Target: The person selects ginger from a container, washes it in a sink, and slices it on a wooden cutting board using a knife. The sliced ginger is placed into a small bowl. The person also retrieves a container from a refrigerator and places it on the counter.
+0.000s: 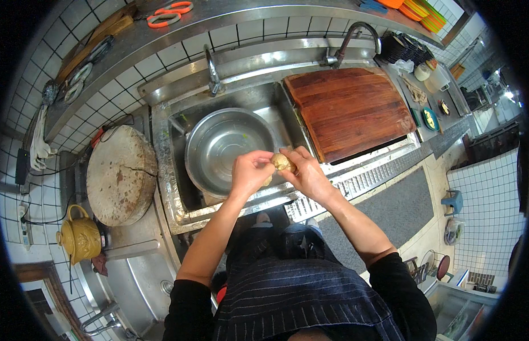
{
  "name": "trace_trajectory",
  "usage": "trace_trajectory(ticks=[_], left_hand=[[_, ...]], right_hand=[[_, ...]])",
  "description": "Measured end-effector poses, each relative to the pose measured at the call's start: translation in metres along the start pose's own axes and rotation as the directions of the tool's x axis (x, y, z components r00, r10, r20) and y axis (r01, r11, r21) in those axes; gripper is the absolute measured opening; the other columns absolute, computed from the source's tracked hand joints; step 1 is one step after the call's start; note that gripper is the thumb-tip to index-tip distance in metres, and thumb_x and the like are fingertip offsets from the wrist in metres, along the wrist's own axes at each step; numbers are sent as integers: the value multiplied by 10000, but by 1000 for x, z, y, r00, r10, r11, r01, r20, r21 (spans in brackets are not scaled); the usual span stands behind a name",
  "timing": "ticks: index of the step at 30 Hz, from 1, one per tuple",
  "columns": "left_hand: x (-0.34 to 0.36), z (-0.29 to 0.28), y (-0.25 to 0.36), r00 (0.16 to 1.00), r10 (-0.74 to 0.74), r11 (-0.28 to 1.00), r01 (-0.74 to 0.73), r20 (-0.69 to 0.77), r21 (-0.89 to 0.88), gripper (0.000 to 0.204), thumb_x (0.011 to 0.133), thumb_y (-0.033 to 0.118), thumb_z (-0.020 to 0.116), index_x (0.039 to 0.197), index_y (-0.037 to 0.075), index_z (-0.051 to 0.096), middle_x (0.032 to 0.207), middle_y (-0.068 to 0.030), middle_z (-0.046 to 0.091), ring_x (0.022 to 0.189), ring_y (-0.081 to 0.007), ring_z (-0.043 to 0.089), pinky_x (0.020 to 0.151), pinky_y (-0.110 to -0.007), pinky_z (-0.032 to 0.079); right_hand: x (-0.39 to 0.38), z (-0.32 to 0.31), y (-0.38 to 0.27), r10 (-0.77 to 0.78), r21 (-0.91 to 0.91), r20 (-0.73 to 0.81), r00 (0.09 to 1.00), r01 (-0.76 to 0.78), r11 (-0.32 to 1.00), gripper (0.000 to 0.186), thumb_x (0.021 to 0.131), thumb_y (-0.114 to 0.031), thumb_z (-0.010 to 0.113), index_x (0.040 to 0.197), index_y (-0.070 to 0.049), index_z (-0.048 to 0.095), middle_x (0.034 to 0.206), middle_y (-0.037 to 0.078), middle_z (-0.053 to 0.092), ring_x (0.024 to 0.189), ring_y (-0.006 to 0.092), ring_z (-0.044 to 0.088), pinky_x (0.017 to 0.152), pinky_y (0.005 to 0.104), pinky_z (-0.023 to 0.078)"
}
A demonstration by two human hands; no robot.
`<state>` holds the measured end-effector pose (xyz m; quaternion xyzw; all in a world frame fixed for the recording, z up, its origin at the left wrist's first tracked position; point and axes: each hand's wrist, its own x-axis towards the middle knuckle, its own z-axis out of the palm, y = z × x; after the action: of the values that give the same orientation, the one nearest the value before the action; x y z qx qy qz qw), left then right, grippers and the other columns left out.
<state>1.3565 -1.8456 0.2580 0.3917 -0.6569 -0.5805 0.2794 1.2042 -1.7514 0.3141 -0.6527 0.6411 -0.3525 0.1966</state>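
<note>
A small knobbly yellow-brown piece of ginger [282, 162] is gripped between the thumb and fingers of my right hand [305, 173]. My left hand [253, 170] is closed in a pinch against the ginger's left side; what sits between those fingertips is too small to tell. Below the left fingers a pale yellowish bit [268, 181] peeks out, partly covered. Both hands are over the near right rim of a large round metal basin [195, 132]. The basin holds water with a few green scraps floating, and it stands inside a steel sink [276, 91].
Right of the basin lies a wooden board [350, 111]. A round chopping block [118, 176] and a yellow lidded pot [81, 238] stand to the left. Two faucets, one a curved faucet [212, 74], rise behind. Orange-handled scissors [169, 14] rest on the shelf above.
</note>
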Motion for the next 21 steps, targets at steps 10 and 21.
trace_trajectory(ticks=[10,21], left_hand=[[10,23,-1,999,-37,955,45,32,-294,253,759,110,726,960,-37,684,831,-93,695,708,-86,615,633,-221,495],[9,46,8,996,-87,910,76,-8,-408,202,773,59,698,947,-41,680,872,-89,687,739,-97,619,664,-225,497]], right_hand=[[-8,-12,19,-9,-80,-96,995,1,997,468,762,-49,713,1197,23,554,963,182,552,815,317,594,696,357,507],[-19,-12,21,62,-17,-208,976,-67,998,488,746,-33,721,1201,21,553,924,155,544,761,246,577,683,322,493]])
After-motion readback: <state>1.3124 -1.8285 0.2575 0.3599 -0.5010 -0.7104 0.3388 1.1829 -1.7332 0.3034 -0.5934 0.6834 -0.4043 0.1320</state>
